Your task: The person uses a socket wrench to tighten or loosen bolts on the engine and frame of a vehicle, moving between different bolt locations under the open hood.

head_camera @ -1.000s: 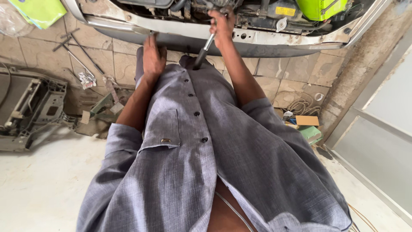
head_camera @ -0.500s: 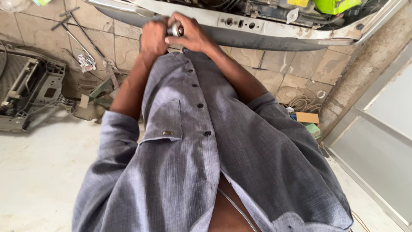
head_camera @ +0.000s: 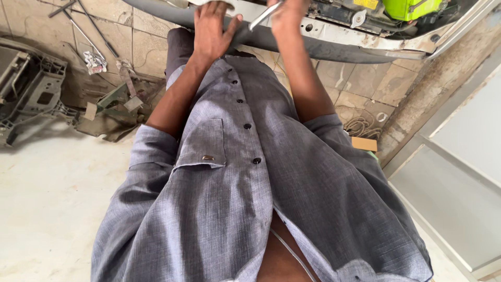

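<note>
Right hand (head_camera: pixel 288 11) grips the wrench (head_camera: pixel 263 17), shaft slanting down-left toward the left hand (head_camera: pixel 211 31) spread flat on the panel (head_camera: pixel 334 44).

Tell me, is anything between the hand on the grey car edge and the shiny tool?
Nothing visible. The left hand lies flat on the grey curved metal car panel. The slim silver metal tool sits just beside it, gripped by the right hand, with only bare panel between them.
</note>
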